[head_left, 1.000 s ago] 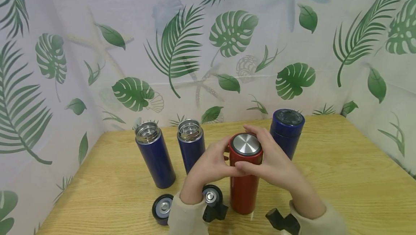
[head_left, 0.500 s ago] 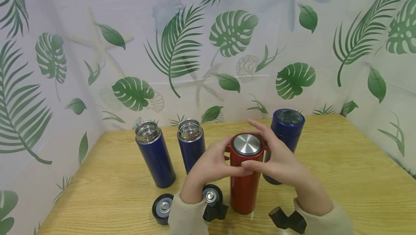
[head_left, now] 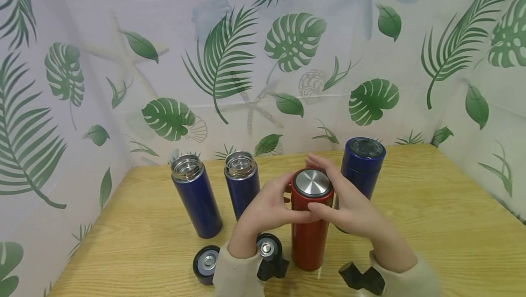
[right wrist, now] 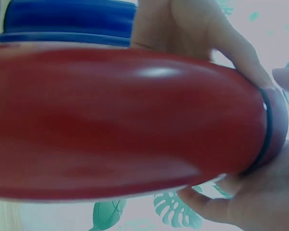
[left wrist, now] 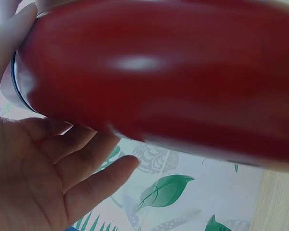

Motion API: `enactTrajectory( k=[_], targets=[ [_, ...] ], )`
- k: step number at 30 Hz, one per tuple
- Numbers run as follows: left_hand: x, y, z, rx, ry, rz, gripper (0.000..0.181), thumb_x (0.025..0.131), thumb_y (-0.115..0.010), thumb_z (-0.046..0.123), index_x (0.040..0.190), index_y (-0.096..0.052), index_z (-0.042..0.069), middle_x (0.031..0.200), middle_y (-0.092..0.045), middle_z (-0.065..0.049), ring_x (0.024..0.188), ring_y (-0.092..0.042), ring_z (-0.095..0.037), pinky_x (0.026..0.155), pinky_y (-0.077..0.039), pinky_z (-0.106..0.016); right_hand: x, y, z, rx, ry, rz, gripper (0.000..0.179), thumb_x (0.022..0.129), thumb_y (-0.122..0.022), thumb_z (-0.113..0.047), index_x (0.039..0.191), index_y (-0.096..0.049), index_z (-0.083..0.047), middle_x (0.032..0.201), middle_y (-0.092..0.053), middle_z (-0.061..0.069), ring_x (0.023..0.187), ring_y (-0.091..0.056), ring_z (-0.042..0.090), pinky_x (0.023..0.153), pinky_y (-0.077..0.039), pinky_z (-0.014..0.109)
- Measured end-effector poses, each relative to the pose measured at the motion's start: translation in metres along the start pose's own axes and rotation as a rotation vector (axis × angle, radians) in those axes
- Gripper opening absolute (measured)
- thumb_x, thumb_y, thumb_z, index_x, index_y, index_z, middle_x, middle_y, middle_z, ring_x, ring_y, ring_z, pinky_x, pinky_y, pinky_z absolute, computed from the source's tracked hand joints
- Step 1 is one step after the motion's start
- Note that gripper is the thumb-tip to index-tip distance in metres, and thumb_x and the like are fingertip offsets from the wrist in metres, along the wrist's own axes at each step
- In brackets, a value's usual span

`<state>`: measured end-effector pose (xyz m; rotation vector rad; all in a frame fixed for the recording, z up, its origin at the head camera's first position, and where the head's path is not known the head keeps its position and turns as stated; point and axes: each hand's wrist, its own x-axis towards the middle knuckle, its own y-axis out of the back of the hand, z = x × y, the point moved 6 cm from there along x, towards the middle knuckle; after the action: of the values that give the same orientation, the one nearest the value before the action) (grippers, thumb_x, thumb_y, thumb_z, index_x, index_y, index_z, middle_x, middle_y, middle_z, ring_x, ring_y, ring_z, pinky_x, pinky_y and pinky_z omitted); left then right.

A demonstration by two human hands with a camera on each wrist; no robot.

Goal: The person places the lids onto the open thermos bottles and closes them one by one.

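A red thermos [head_left: 309, 244] with a shiny silver-topped lid [head_left: 313, 183] stands upright on the table in the head view. My left hand [head_left: 269, 203] curls round its upper part from the left, thumb across the front. From the right, my right hand [head_left: 353, 203] grips the lid area, with its thumb in front and fingers behind. The thumbs meet or overlap at the front. In the left wrist view the red body [left wrist: 159, 72] fills much of the frame. A dark ring [right wrist: 267, 130] marks the lid seam in the right wrist view.
Two blue thermoses without lids, one at far left [head_left: 201, 210] and one nearer [head_left: 242, 192], stand left of the red one. A lidded blue thermos [head_left: 361, 169] is behind my right hand. Loose lids, a left one [head_left: 205, 263] and another [head_left: 267, 246], lie in front.
Half a second ago my right hand had shifted rightward with its fingers loosened; now it is back in closer round the lid. My left hand and the red thermos have hardly moved.
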<state>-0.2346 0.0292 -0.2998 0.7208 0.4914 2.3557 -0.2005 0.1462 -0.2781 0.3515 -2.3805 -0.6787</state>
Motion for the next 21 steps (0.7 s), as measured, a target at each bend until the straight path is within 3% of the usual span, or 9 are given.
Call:
enactTrajectory(
  k=[5, 10, 16, 21],
  targets=[
    [-0.0004, -0.0003, 0.0005, -0.006, 0.014, 0.006, 0.057, 0.070, -0.075, 0.018, 0.121, -0.048, 0.010, 0.106, -0.058, 0.001, 0.090, -0.054, -0.011, 0.069, -0.048, -0.024, -0.0014, 0.0040, -0.0016, 0.016, 0.037, -0.004, 0.075, 0.077, -0.065, -0.004, 0.138, -0.023, -0.013, 0.126, -0.044, 0.009, 0.108, -0.047, 0.018, 0.090, -0.037, 0.040],
    [-0.0001, 0.0000, 0.0017, -0.004, -0.016, 0.007, 0.055, 0.070, -0.075, 0.015, 0.119, -0.049, 0.009, 0.106, -0.058, 0.000, 0.092, -0.054, -0.009, 0.072, -0.047, -0.024, 0.0002, 0.0053, 0.0017, 0.002, -0.044, 0.058, 0.082, 0.070, -0.074, -0.010, 0.136, -0.025, -0.012, 0.118, -0.050, 0.008, 0.102, -0.050, 0.019, 0.085, -0.039, 0.044],
    [0.0000, -0.0002, 0.0012, -0.003, -0.026, -0.008, 0.056, 0.073, -0.072, 0.014, 0.122, -0.047, 0.006, 0.111, -0.056, -0.004, 0.097, -0.053, -0.010, 0.076, -0.046, -0.023, 0.0030, 0.0022, 0.0068, -0.077, -0.131, 0.130, 0.083, 0.064, -0.080, -0.026, 0.131, -0.033, -0.013, 0.110, -0.046, 0.009, 0.094, -0.051, 0.021, 0.077, -0.044, 0.039],
    [0.0001, 0.0002, 0.0015, 0.008, -0.021, -0.004, 0.056, 0.072, -0.073, 0.014, 0.121, -0.047, 0.006, 0.110, -0.057, -0.003, 0.097, -0.053, -0.010, 0.077, -0.045, -0.023, 0.0017, 0.0000, 0.0051, -0.058, -0.062, 0.073, 0.079, 0.071, -0.074, -0.019, 0.135, -0.027, -0.014, 0.122, -0.040, 0.012, 0.107, -0.045, 0.025, 0.084, -0.041, 0.046]
  ],
)
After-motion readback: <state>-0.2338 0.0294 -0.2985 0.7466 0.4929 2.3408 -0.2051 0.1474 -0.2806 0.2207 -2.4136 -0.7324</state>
